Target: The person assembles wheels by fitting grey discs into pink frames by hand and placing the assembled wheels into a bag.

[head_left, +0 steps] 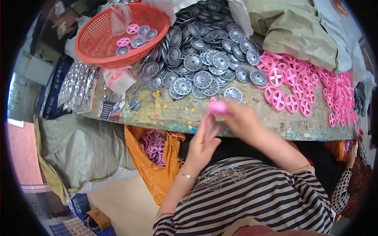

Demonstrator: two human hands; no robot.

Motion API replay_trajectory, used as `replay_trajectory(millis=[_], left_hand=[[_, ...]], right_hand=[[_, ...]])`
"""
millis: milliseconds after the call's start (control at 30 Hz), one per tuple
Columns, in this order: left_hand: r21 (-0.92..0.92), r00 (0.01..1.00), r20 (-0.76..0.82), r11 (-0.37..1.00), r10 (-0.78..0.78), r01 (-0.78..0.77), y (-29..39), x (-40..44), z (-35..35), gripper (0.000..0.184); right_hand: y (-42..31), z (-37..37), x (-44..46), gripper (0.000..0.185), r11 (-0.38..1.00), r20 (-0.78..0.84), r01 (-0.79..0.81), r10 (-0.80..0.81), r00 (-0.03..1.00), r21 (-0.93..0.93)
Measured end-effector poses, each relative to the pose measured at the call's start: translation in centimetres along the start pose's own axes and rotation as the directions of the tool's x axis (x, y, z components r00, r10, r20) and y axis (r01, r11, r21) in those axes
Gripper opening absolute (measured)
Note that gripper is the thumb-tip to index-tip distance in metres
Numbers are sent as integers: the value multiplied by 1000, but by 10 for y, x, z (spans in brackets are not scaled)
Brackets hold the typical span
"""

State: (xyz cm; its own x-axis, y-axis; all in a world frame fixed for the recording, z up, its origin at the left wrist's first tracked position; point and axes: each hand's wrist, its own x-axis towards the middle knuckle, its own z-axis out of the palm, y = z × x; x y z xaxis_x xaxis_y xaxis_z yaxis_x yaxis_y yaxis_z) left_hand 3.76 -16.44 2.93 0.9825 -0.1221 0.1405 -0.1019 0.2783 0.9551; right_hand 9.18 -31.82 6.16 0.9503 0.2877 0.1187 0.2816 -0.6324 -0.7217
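Note:
A pink plastic wheel piece (217, 107), smeared by motion, is between my hands above the table's front edge. My left hand (202, 143), with a bracelet at its wrist, reaches up to it with closed fingertips, the lower fingers loosely curled. From the right, my right hand (240, 120) has its fingers bent round the same piece; they are blurred and partly hidden. Just behind lies a single grey wheel disc (233, 94). A heap of grey wheel discs (202, 79) rises beyond it. Pink spoked wheel rings (292, 103) lie to the right.
A red-orange basket (84, 45) with several pink and grey wheels stands back left. An orange sack (171, 151) of pink rings hangs below the worn wooden table (157, 114). Sacking (303, 37) lies back right. Another person's checked sleeve (340, 190) shows far right.

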Motion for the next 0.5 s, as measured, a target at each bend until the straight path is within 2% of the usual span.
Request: replay_trajectory(millis=[33,67,133,167,233,267,300,333,433,500], left_hand=[[-170,998,-52,984,43,-51,1,2,11,43],[-80,991,-100,993,-90,82,2,0,1,42],[68,913,-226,930,-340,362,0,-4,-25,39],[-257,903,-264,928,-338,272,-13,-5,-31,33],[-291,875,-333,921,-351,259,0,-4,-34,33],[-287,875,-329,920,-356,266,0,-4,-35,33],[-283,875,-322,919,-362,276,0,-4,-36,33],[-277,877,-312,918,-365,284,0,-4,-36,33],[-226,895,-299,936,-330,269,-4,-2,-33,33],[-275,894,-280,921,-350,275,-2,1,-37,32]], right_hand=[[-2,21,5,46,923,-65,383,-381,922,26],[-6,31,-2,49,911,-81,412,-410,908,6],[-16,35,-4,44,910,20,382,-390,921,164],[-16,35,-4,41,910,86,326,-357,930,256],[-5,29,9,35,910,233,143,-247,941,388],[-7,19,23,32,942,199,29,-101,975,333],[3,17,46,32,963,46,240,-247,968,124],[14,17,66,32,906,-73,406,-416,907,-120],[30,37,97,30,856,-234,401,-484,843,-326],[36,43,106,25,820,-203,385,-501,841,-424]])
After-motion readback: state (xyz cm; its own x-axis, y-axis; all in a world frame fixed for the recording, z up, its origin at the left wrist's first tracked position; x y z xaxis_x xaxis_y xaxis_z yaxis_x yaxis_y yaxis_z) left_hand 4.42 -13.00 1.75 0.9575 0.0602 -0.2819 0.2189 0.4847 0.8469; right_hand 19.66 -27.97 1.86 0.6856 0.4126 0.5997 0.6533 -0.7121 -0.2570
